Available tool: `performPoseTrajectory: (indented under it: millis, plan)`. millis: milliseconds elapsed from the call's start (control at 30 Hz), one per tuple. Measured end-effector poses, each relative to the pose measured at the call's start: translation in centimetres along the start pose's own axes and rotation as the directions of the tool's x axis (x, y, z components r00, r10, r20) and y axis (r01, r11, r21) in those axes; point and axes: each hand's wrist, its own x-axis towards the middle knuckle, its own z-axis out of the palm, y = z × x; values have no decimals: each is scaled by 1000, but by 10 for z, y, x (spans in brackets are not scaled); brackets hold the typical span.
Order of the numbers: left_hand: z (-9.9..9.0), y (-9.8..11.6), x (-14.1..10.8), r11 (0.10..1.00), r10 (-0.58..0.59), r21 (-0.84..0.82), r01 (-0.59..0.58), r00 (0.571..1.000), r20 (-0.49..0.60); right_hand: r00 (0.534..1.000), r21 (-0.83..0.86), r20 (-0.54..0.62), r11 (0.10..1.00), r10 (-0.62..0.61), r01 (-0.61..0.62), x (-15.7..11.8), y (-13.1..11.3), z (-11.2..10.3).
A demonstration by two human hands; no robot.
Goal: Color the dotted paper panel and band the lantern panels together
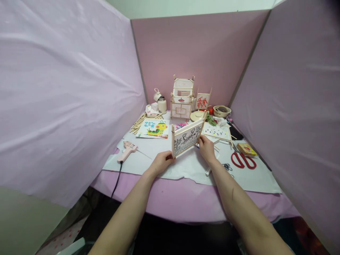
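Between my hands a small wooden-stick frame stands tilted, its white panel drawn with dark bamboo-like plants and animal-like figures. My left hand pinches its lower left corner, and my right hand grips its right side low down. Fingertips behind the frame are partly hidden. Past it rises a stick-built stand with white and pinkish panels. A picture book with a caterpillar lies left of the frame. Another stick frame, its sheet dotted with coloured spots, lies to the right.
A pink glue gun with a black cord lies at left, near a pile of thin sticks. Red-handled scissors, a yellow box and black thread are at right. A jar and a basket stand behind.
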Motion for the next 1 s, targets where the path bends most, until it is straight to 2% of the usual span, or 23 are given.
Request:
performPoseTrajectory:
  millis: [233, 733, 1000]
  plan:
    - [0, -3, 2, 999, -38, -19, 38, 999, -5, 1000, 10, -6, 1000, -3, 3, 0, 0, 0]
    - [1, -9, 3, 995, -39, -92, 36, 999, -32, 1000, 15, 4, 1000, 6, -6, -1, 6, 1]
    - [-1, -6, 2, 974, -25, -226, 6, 996, -85, 1000, 47, -10, 999, 12, -12, -2, 0, -3]
